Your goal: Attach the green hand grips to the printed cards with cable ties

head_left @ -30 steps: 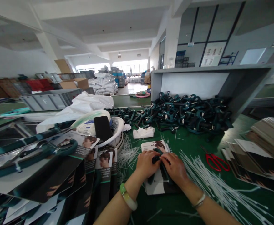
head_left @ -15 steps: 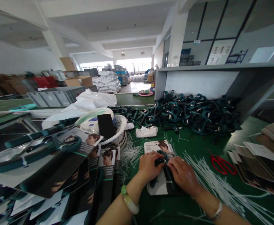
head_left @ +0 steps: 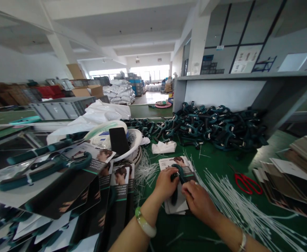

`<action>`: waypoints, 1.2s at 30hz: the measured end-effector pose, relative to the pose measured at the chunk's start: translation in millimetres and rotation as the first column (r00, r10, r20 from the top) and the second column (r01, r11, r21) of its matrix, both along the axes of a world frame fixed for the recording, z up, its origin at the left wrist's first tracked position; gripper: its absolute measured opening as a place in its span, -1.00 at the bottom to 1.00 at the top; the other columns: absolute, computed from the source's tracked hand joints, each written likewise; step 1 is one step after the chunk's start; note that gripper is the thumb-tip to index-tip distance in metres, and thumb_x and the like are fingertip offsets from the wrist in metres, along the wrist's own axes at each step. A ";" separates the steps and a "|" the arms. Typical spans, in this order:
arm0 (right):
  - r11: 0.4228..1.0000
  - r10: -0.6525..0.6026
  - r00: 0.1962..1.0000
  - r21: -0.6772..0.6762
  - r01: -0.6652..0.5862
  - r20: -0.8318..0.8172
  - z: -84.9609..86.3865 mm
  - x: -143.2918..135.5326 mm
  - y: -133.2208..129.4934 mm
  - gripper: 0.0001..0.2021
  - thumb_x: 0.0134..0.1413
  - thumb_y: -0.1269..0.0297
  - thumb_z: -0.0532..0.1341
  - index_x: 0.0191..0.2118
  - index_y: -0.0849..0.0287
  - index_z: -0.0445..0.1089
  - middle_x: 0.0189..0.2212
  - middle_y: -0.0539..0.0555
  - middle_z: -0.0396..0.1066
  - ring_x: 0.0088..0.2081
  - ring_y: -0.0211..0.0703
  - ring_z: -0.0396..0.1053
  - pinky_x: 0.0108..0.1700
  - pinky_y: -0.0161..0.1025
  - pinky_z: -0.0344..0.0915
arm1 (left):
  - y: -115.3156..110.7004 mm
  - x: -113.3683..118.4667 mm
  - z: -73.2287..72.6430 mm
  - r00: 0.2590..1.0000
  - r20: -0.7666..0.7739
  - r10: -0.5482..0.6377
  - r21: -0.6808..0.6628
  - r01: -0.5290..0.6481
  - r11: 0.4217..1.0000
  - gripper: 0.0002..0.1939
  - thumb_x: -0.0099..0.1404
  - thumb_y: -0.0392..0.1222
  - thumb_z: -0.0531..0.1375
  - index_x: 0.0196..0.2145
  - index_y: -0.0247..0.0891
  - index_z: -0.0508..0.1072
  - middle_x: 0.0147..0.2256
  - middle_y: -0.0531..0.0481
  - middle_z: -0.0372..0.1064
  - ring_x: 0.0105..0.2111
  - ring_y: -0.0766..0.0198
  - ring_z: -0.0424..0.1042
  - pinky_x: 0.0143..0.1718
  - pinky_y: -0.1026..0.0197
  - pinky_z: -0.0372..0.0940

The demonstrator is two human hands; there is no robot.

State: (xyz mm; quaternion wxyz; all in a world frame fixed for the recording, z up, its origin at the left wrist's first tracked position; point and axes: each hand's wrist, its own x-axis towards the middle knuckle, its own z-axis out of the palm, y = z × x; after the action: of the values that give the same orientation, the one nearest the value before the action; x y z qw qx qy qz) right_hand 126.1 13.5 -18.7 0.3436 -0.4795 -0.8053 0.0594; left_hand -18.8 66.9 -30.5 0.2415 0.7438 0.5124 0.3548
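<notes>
A dark teal hand grip strengthener (head_left: 180,171) lies on a stack of printed cards (head_left: 166,162) in front of me. My left hand (head_left: 166,184) is closed round its upper left part and presses it against the top card. My right hand (head_left: 201,200) is closed in a pinch at the strengthener's right side; what sits between those fingertips is too small to make out. To the right of that hand, many loose white cable ties (head_left: 237,203) are spread over the green table (head_left: 216,164).
Carded strengtheners (head_left: 56,196) pile up at the left. Behind lie a heap of strengtheners (head_left: 211,127), a white tissue (head_left: 164,147) and a black phone (head_left: 118,140) on a basin. Red-handled scissors (head_left: 248,183) and stacked cards (head_left: 287,185) are at the right.
Both hands have shifted slightly left, and the strengthener has turned or moved a little up and left with them. The top cards lie slightly askew now.
</notes>
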 end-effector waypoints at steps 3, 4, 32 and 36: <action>0.989 -0.151 0.981 -0.029 0.148 -0.124 0.9 7.6 8.2 -0.85 0.14 0.27 0.04 -0.26 0.18 0.31 -0.46 0.06 0.37 -0.47 -0.20 0.30 -0.40 -0.26 0.27 | -1.7 -1.8 -0.4 1.000 0.011 -0.016 0.017 0.016 1.000 -0.72 0.18 -0.25 0.17 -0.13 -0.22 0.47 -0.05 -0.04 0.41 -0.02 0.17 0.33 0.07 0.10 0.18; 0.987 -0.163 0.980 -0.007 0.163 -0.113 0.7 9.3 13.0 -0.80 0.12 0.25 0.07 -0.17 0.19 0.30 -0.40 0.08 0.39 -0.44 -0.19 0.32 -0.37 -0.24 0.30 | -3.1 -1.9 -0.5 1.000 0.009 -0.009 0.028 0.009 1.000 -0.72 0.19 -0.23 0.16 -0.12 -0.21 0.47 -0.05 -0.04 0.41 -0.01 0.17 0.33 0.07 0.09 0.18; 0.976 0.083 0.995 0.197 -0.093 0.059 -5.5 19.3 23.9 -0.84 0.16 0.42 0.04 -0.35 0.17 0.35 -0.38 0.09 0.43 -0.28 -0.13 0.34 -0.22 -0.19 0.29 | -17.3 -0.1 8.8 0.999 -0.004 0.032 -0.066 -0.032 0.997 -0.89 0.15 -0.16 0.18 -0.39 -0.12 0.52 -0.08 0.00 0.33 -0.04 0.16 0.27 0.02 0.04 0.14; 0.978 0.116 0.991 0.167 -0.125 0.067 -4.0 16.9 25.3 -0.83 0.17 0.42 0.03 -0.33 0.17 0.36 -0.36 0.09 0.43 -0.28 -0.13 0.35 -0.23 -0.19 0.30 | -16.4 -1.4 5.2 0.999 0.006 0.040 -0.060 -0.039 0.997 -0.89 0.16 -0.17 0.17 -0.41 -0.15 0.51 -0.06 -0.03 0.31 -0.03 0.14 0.25 0.02 0.03 0.13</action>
State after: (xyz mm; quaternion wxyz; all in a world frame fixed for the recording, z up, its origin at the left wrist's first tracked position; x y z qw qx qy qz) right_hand 143.0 38.8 -22.8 0.3563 -0.4001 -0.8444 -0.0026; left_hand -20.2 50.5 -25.3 0.2585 0.7247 0.5364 0.3469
